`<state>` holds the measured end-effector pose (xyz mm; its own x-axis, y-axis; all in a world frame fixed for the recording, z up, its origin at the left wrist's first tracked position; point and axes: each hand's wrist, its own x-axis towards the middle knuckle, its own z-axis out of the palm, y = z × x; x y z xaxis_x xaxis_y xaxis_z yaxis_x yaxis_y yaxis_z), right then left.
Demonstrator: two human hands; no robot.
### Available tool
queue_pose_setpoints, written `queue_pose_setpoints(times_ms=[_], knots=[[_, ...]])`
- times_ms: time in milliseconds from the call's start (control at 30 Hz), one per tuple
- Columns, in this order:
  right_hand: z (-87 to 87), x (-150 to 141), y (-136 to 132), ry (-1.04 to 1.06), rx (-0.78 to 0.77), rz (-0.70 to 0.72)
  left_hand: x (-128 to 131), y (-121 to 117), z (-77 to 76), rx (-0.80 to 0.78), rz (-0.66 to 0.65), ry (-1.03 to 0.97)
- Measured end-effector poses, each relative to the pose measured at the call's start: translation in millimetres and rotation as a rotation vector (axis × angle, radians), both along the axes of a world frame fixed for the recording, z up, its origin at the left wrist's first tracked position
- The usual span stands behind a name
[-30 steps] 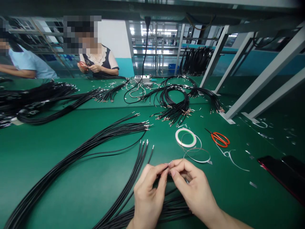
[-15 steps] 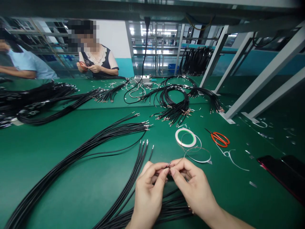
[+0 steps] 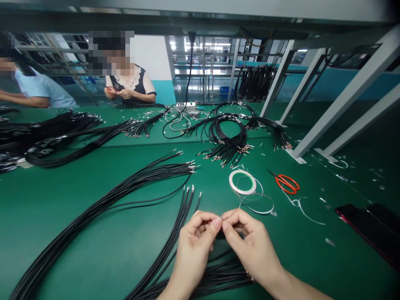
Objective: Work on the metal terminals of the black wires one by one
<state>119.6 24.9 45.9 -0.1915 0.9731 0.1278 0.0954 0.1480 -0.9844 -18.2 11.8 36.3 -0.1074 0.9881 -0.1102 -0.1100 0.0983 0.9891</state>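
My left hand (image 3: 195,250) and my right hand (image 3: 253,246) meet low in the middle of the view. Their fingertips pinch a tiny metal terminal (image 3: 222,217), and most of it is hidden by the fingers. Black wires with crimped metal ends (image 3: 225,277) run under both hands. Another group of black wires (image 3: 173,237) passes beside my left hand, its tips pointing up the green mat (image 3: 62,233). A long fan of black wires (image 3: 125,191) lies further left, and neither hand touches it.
A white tape roll (image 3: 242,182) and red-handled scissors (image 3: 286,183) lie to the right, among thin loops of clear strip (image 3: 256,204). Coiled wires (image 3: 226,139) lie beyond. Dark phones (image 3: 368,229) sit at right. Two co-workers (image 3: 131,89) work across the table, beneath white steel frame bars (image 3: 343,91).
My fingers stay pinched together on the terminal, with the left fingers curled a little more. The whole view has shifted and tilted slightly.
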Motion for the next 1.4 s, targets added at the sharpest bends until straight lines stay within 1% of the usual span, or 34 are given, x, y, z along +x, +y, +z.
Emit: queue_pose_setpoints(times_ms=[100,200,267,333,400,633,733,900,1100,1400], knots=[[-1.4,-0.7,-1.4,0.019,0.004,0.031,0.4,0.6,-3.8,-0.020,0.005,-0.071],[-2.6,-1.1,-0.6,0.034,-0.022,0.047,0.5,2.0,-6.0,-0.091,0.008,-0.163],[-2.9,-1.2,0.7,0.033,-0.041,0.044,-0.8,2.9,-6.0,-0.123,-0.012,-0.209],[-2.7,-1.1,1.8,0.033,-0.055,0.041,-2.9,3.6,-5.7,-0.133,-0.036,-0.244],[-2.4,-0.9,2.5,0.036,-0.064,0.041,-4.6,4.5,-5.6,-0.131,-0.031,-0.259],[-1.8,0.2,3.2,-0.004,-0.055,0.031,-2.9,8.3,-5.5,-0.118,0.058,-0.242],[-0.7,2.1,3.9,-0.092,-0.050,0.014,-2.3,7.8,-4.3,-0.124,0.060,-0.245],[0.4,5.6,4.8,-0.231,0.007,-0.009,-3.3,6.8,-4.2,-0.136,0.044,-0.233],[0.6,6.5,6.4,-0.201,-0.003,0.026,-3.5,5.6,-4.0,-0.144,0.022,-0.199],[2.8,8.4,5.7,-0.175,-0.010,0.040,-5.5,6.0,-3.5,-0.129,-0.030,-0.180]])
